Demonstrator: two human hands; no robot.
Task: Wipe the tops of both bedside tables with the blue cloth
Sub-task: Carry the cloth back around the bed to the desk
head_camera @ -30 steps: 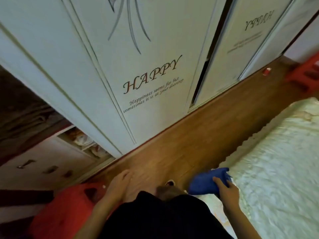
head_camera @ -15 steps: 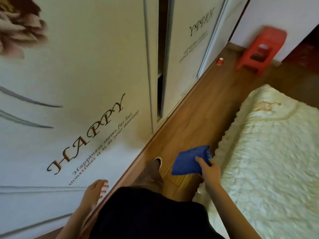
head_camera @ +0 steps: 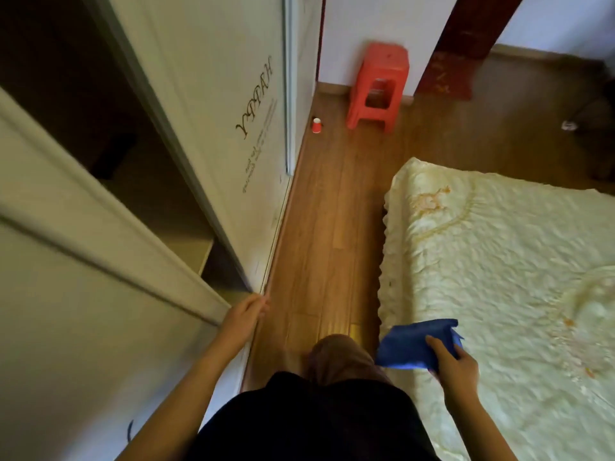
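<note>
My right hand (head_camera: 454, 362) grips the folded blue cloth (head_camera: 414, 344) low in the view, held over the near corner of the bed. My left hand (head_camera: 244, 316) hangs by the wardrobe's sliding door edge, fingers loosely apart, holding nothing. No bedside table shows in this view. My dark top and one trouser leg fill the bottom middle.
A cream quilted bed (head_camera: 499, 261) fills the right. A white sliding wardrobe (head_camera: 233, 111), one door open, lines the left. Between them runs a narrow strip of wooden floor (head_camera: 319, 227). A red plastic stool (head_camera: 379, 84) and a small red cup (head_camera: 316, 124) stand at the far wall.
The view has swung right along the wardrobe toward the far wall. The stool and more of the bed have come into sight. My right hand still holds the cloth.
</note>
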